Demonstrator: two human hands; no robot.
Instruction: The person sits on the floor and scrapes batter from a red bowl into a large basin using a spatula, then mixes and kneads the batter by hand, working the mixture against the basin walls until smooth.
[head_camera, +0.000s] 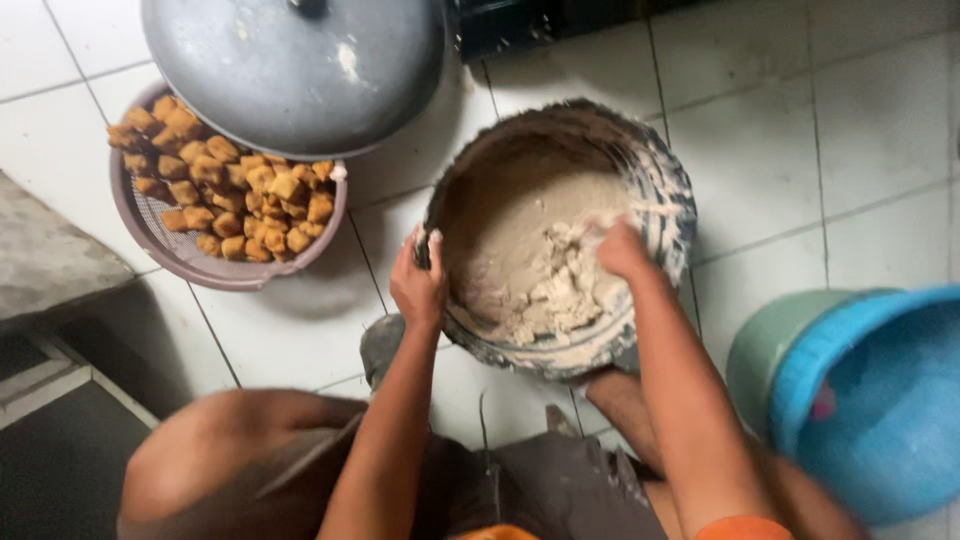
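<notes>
Soft, even light fills the scene; the white floor (860, 120) looks bright but without glare. Shadows are faint. The whole picture is slightly blurred, most at the lower edge.

Dough (545, 275) in bowl (660, 190); colander (190, 262) left, lid (290, 70) on it; buckets (870, 400) right.

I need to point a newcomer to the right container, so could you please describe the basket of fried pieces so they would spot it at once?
Start at the big dough-smeared bowl in the middle of the white tiled floor, where the left hand grips the rim. Look up and left to the round mauve basket. It alone holds golden-brown fried cubes, half covered by a grey metal lid.
</notes>
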